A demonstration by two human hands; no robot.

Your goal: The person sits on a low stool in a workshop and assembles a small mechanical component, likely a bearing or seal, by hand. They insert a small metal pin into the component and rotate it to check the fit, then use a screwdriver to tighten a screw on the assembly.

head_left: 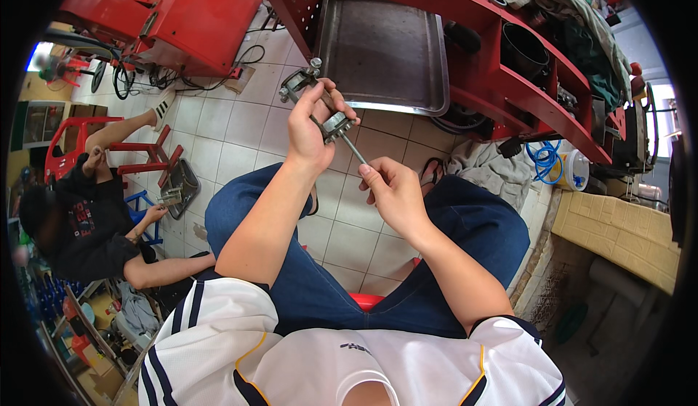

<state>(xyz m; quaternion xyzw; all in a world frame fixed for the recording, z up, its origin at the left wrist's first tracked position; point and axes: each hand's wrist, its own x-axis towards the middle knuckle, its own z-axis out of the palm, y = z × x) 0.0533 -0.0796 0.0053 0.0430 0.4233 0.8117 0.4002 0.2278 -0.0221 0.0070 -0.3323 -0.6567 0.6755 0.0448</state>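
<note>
My left hand (311, 130) is closed around a greasy metal mechanical part (337, 123), holding it above the floor in front of my knees. One end of this part, with rounded bolt-like knobs, sticks out beyond my fingers; its middle is hidden in my palm. From its near side a thin metal rod (352, 149) slants down to the right. My right hand (395, 194) pinches the rod's lower end between thumb and fingers. Whether the rod is a separate tool or belongs to the part, I cannot tell.
A metal tray (385, 101) lies ahead, beside a red workbench (472, 64) with rags and wrenches on top. At left, another person (87, 217) sits near a red stool (156, 155) and a dark tray (187, 188). A cloth (494, 170) and blue hose (544, 160) lie right.
</note>
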